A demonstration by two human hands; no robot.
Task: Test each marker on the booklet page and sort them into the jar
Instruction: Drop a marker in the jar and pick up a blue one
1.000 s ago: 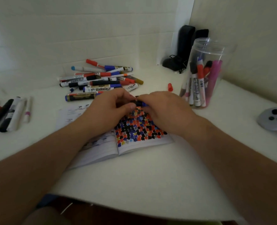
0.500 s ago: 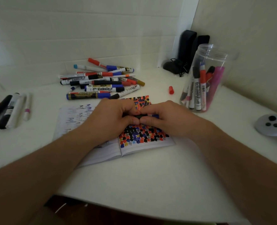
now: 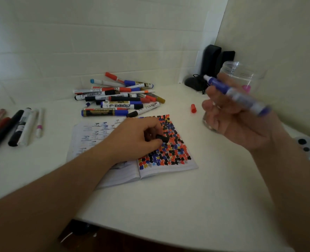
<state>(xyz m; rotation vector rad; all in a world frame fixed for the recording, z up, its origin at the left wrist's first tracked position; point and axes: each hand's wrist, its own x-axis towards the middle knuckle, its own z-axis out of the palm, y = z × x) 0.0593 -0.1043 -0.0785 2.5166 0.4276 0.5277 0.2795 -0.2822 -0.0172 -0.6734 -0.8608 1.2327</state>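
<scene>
The open booklet (image 3: 168,166) lies in the middle of the table, its right page covered in coloured marks. My left hand (image 3: 137,137) rests on that page and pinches a small black cap (image 3: 162,138). My right hand (image 3: 237,117) is raised in front of the clear jar (image 3: 241,73) and holds an uncapped blue marker (image 3: 236,94), blurred, with its tip pointing up and left. The jar is mostly hidden behind that hand.
A pile of markers (image 3: 117,99) lies behind the booklet. Several more markers (image 3: 14,126) sit at the left edge. A loose red cap (image 3: 193,108) lies near the jar. Black objects (image 3: 212,64) stand in the corner; a grey device (image 3: 308,146) sits at right.
My hands were together over the page on one marker. They have separated: the right hand rose toward the jar with the blue marker, the left stayed on the page with the black cap.
</scene>
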